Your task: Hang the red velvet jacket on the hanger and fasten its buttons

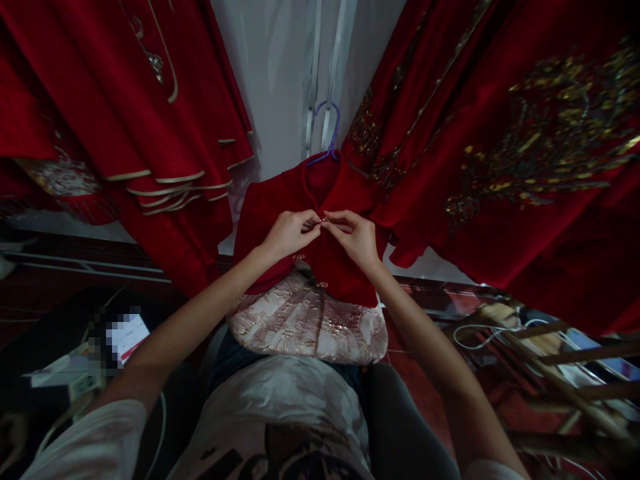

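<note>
A: One printed shirt [280,400], nearest. Hands?
B: Left hand [293,231] and right hand [354,235]: both pinching the neck fastening [324,220] of one red jacket [331,265], below the bottom edge of the purple hanger [332,143].
A: Handling?
B: Probably light, soft; grip front edges. Narrow gap at left; red garments [500,227] crowd right.
</note>
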Available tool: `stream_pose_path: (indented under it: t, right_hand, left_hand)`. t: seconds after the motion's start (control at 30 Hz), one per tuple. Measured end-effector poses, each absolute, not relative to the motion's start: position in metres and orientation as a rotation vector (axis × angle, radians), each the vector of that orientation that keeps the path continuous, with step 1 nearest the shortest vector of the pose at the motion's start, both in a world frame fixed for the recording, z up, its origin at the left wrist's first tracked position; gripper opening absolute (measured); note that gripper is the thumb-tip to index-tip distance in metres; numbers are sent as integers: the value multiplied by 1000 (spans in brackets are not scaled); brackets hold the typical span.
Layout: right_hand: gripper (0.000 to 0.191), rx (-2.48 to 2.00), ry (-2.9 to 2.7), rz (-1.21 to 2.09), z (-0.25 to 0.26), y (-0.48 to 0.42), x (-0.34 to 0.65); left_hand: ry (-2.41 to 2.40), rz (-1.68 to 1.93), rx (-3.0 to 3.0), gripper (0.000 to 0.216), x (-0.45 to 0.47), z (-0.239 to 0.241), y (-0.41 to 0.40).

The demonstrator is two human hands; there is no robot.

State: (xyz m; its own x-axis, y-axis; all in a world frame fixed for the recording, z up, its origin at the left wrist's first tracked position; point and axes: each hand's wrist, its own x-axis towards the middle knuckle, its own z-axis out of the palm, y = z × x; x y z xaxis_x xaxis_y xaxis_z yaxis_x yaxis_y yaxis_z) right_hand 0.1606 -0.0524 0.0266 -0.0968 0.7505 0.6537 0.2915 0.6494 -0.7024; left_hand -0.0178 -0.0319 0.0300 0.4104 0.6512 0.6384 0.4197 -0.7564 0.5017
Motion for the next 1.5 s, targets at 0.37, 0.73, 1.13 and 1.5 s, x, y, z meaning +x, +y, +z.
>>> stream_pose_path:
  t: [0.37,0.73,1.13,1.5]
  right_hand:
    - [22,-842,-1675,585,22,-48,163]
    - [18,-852,-1730,414,17,-36,159]
    - [76,-847,-1567,510,-22,-44,132]
    - [71,-1083,-1663,248,-26,-57,167]
  left_hand:
    - [995,1146,2768,12,-20,38,-30]
    - [1066,1055,2993,14,-13,26,-23]
    - [775,1417,1947,30,-2,-9,-33]
    - [856,1285,1921,33,-4,-26,-24]
